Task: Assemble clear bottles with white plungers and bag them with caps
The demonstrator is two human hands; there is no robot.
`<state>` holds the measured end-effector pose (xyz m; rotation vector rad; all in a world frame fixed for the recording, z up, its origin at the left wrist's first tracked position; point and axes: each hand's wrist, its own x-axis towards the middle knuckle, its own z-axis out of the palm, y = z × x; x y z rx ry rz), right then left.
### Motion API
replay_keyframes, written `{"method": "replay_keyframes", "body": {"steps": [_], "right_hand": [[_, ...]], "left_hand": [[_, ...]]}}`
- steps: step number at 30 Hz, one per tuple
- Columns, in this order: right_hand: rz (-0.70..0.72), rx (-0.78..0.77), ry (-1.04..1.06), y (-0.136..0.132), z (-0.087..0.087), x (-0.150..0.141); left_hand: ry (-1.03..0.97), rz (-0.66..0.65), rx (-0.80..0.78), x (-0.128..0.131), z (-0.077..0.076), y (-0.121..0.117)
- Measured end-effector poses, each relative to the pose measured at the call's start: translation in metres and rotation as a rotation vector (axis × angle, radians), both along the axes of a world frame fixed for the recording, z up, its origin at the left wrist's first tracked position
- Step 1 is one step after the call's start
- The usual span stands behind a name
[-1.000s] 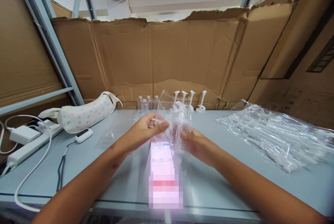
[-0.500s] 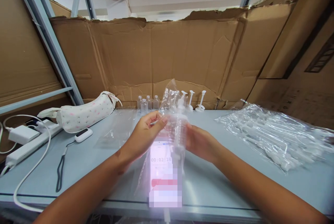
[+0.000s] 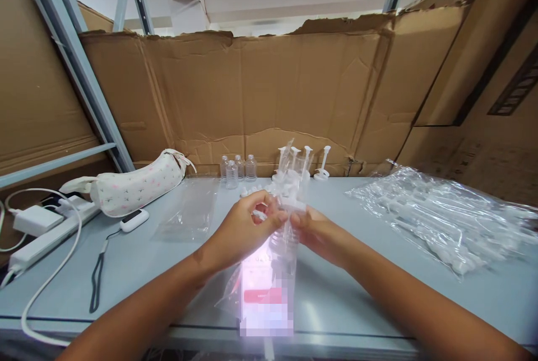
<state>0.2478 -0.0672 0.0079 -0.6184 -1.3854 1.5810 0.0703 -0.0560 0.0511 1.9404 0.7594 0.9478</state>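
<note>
My left hand (image 3: 247, 226) and my right hand (image 3: 315, 229) meet over the middle of the grey table (image 3: 126, 260). Both pinch the upper part of a clear plastic bag (image 3: 277, 249) that hangs down between them. Inside the bag I see a small clear bottle and a white pump piece. The bag's open top sticks up above my fingers. Under the bag lies a phone (image 3: 264, 294) with a bright screen.
Small clear bottles (image 3: 237, 169) and white pump heads (image 3: 309, 162) stand along the cardboard wall (image 3: 252, 92) at the back. A heap of bagged items (image 3: 441, 221) lies at right. An empty bag (image 3: 187, 209), a floral pouch (image 3: 134, 184), and a power strip (image 3: 46, 235) with cables lie at left.
My hands have come closer together and lower, pinching the bag near its top. The bag has dropped toward the phone.
</note>
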Motion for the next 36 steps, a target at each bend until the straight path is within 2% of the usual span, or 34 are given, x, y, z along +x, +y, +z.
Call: {"method": "replay_keyframes", "body": {"steps": [4,7,10,14,19,29,33,36], "right_hand": [[-0.035,-0.002,-0.041,-0.002,-0.002,-0.001],[-0.02,0.009,-0.053,-0.003,-0.005,-0.002],[0.005,-0.008,-0.059,-0.004,-0.008,-0.002],[0.035,0.01,-0.046,-0.003,-0.007,-0.002],[0.055,0.048,-0.039,-0.004,-0.003,-0.002],[0.16,0.004,-0.069,-0.006,-0.005,-0.001],[0.129,-0.012,-0.045,-0.006,-0.009,-0.002],[0.074,-0.029,-0.054,-0.006,-0.011,-0.004]], "left_hand": [[-0.087,0.056,-0.123,0.0,0.005,0.009],[-0.047,0.029,-0.203,0.003,0.012,0.015],[0.008,-0.001,-0.18,0.007,0.017,0.017],[-0.07,-0.017,-0.191,0.009,0.019,0.018],[-0.157,0.063,-0.201,0.005,0.021,0.018],[-0.185,0.145,-0.103,0.004,0.035,0.0],[-0.192,0.159,-0.038,0.006,0.033,0.0],[-0.185,0.208,0.079,0.005,0.028,-0.001]]}}
